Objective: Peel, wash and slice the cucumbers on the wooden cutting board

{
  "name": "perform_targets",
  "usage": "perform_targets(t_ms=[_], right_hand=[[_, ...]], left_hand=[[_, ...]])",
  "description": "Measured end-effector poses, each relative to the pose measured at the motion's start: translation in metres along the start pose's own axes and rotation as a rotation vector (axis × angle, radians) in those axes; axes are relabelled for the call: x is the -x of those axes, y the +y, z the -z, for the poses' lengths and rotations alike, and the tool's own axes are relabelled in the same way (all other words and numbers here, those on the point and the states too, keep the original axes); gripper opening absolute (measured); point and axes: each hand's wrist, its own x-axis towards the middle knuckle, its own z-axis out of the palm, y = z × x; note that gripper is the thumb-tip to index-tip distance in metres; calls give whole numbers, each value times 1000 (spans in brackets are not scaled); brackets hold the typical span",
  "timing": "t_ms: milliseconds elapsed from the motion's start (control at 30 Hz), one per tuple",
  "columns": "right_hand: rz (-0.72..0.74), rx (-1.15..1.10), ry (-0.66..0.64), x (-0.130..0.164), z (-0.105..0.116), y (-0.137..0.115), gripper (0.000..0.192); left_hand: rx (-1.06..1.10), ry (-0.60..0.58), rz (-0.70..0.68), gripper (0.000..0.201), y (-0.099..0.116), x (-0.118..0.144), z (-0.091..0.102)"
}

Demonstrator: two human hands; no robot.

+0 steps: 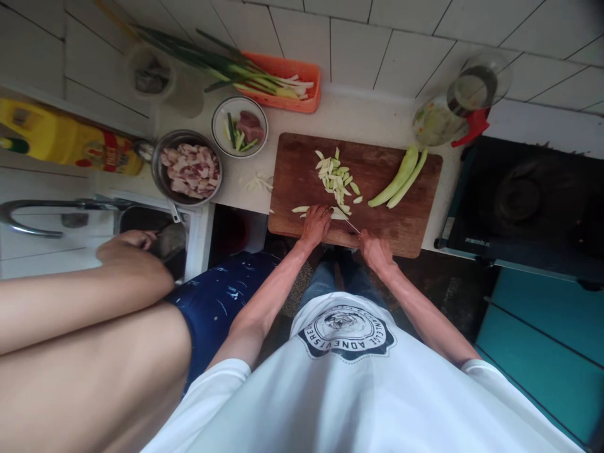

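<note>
On a brown wooden cutting board, my left hand presses down with curled fingers on a long pale green vegetable strip. My right hand grips a knife at the board's near edge. Its thin blade points left toward the strip, close to my left fingers. Beyond my hands lies a loose pile of cut vegetable pieces. Two long pale green vegetable lengths, gourd-like in look, rest side by side at the board's right.
Left of the board are a metal bowl of raw meat pieces and a plate with meat and greens. Scallions lie across an orange basket. A black stove stands right. Another person's hand is by the sink.
</note>
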Motion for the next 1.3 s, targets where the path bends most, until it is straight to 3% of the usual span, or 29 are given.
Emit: perform_targets(t_ms=[167,333,533,733,1033,1300], right_hand=[[-9,-15,-39,-10,-6,0,38],[8,-70,9,-10,-3,3,41],[34,-32,-22,-4,5,-12,38],[8,12,-31,-15,-4,-22,39],[29,-39,10,-16,-2,-17,40],[23,6,-32,-17,-1,-36,40]], left_hand=[[12,-13,-2,39,0,-1,-1],[23,1,8,38,-4,2,3],[25,9,9,35,-10,5,5],[18,12,-2,34,-12,4,2],[23,15,21,35,-17,9,7],[1,24,10,34,-23,9,9]])
